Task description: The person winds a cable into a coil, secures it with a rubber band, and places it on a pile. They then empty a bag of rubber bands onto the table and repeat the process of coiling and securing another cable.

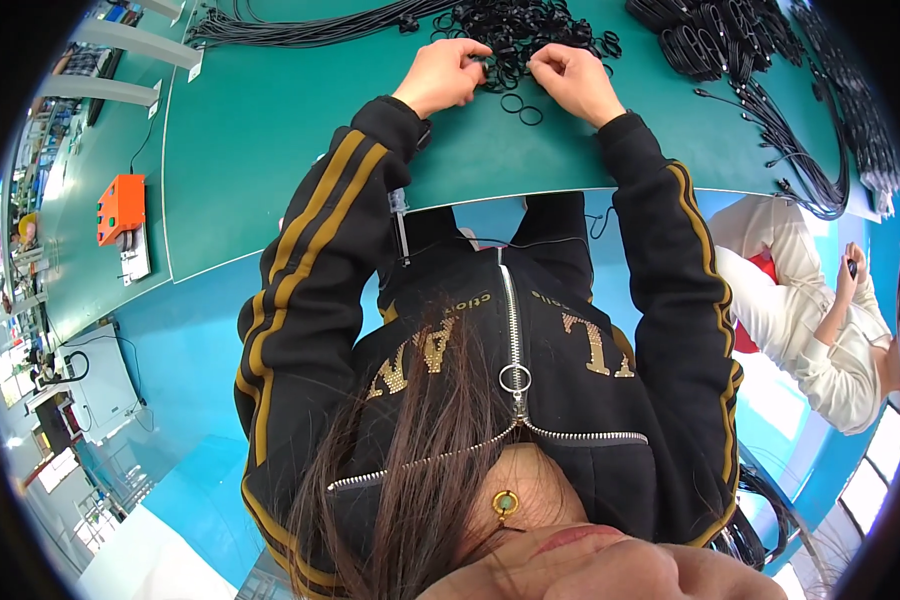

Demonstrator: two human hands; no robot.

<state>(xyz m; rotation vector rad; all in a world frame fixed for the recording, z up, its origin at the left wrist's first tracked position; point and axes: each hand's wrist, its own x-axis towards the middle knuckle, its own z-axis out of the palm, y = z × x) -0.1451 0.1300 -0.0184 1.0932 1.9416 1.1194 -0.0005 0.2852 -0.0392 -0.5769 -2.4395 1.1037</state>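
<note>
A heap of small black rings (pixel 523 25) lies on the green tabletop at the far edge of the view. At its left edge is my left hand (pixel 443 76), fingers curled and thumb against them; a small dark thing shows at the fingertips, too small to name. My right hand (pixel 577 84) reaches the heap's right side with thumb and forefinger pinched together, and what sits between them is hidden. Two loose black rings (pixel 512 103) lie side by side on the table between my hands, touched by neither.
Long black cables (pixel 300 27) stretch across the far left of the table. Bundled black cables (pixel 695 50) and loose cable ends (pixel 785 140) lie at right. An orange box with buttons (pixel 122 208) stands at left. A co-worker in white (pixel 820 330) sits at right, holding a dark object.
</note>
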